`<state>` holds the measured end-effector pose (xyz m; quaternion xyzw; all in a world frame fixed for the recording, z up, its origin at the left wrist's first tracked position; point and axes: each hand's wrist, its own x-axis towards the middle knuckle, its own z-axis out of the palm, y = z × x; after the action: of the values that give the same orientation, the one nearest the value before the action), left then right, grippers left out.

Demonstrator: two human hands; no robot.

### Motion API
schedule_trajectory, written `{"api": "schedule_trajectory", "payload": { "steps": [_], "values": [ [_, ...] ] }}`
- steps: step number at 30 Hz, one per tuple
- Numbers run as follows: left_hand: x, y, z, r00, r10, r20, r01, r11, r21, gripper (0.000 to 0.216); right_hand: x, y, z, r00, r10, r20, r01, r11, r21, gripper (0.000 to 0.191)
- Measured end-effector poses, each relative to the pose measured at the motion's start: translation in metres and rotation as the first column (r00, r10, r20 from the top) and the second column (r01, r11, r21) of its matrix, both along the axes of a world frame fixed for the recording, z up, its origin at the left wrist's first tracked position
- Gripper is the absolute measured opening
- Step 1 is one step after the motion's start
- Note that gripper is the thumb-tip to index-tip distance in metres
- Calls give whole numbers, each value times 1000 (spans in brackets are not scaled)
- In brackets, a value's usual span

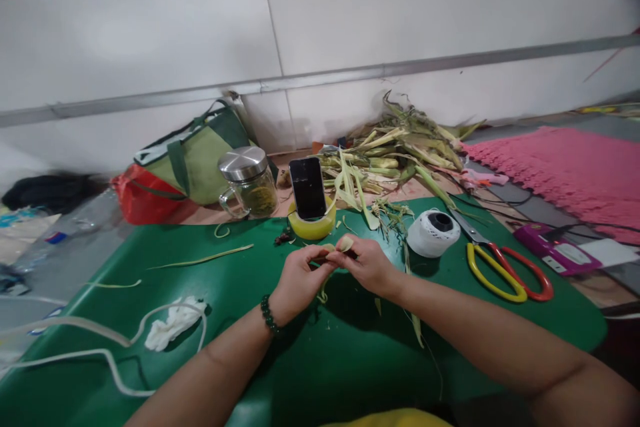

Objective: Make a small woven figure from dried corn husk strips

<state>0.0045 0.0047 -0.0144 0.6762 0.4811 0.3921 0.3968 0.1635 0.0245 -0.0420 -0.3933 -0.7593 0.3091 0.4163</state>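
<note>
My left hand [300,277] and my right hand [373,265] meet over the green table surface [235,300]. Thumbs and fingers of both are pinched on a small pale plant strip [346,243], partly hidden by the fingers. A thin curled end [323,293] hangs below my left hand. Just beyond, a dark phone [307,188] leans upright on a yellow round stand [314,227]. To the right of my right hand are a white spool of thread [425,243] and scissors [475,235] with one yellow and one red handle.
Behind lies a pile of plant stalks [400,150], beside a lidded glass mug [257,197] and a green bag [200,170]. Crumpled white tissue [175,323] and a pale cable [107,360] lie left. A purple power strip [555,248] and pink cloth [565,163] are right.
</note>
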Motion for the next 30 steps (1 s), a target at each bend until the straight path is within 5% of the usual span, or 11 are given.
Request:
{"api": "schedule_trajectory", "payload": {
  "steps": [9,13,18,23,30],
  "values": [
    [0,1,-7,994,-22,103,28,998,-56,18,-2,0,3,988,7,-155,-34,984,-175,37],
    [1,-1,-6,991,-26,133,40,994,-99,18,2,1,10,990,-13,-142,-3,994,-110,28],
    [-3,0,1,972,-205,113,222,963,-156,22,9,-2,20,985,162,-64,-166,984,-58,21],
    [-5,0,2,964,-225,-139,230,973,20,19,11,-6,21,961,228,156,-248,961,121,16],
    [-6,-3,2,927,-268,-261,301,949,96,21,12,-12,21,932,112,345,-266,857,442,15]
  ]
}}
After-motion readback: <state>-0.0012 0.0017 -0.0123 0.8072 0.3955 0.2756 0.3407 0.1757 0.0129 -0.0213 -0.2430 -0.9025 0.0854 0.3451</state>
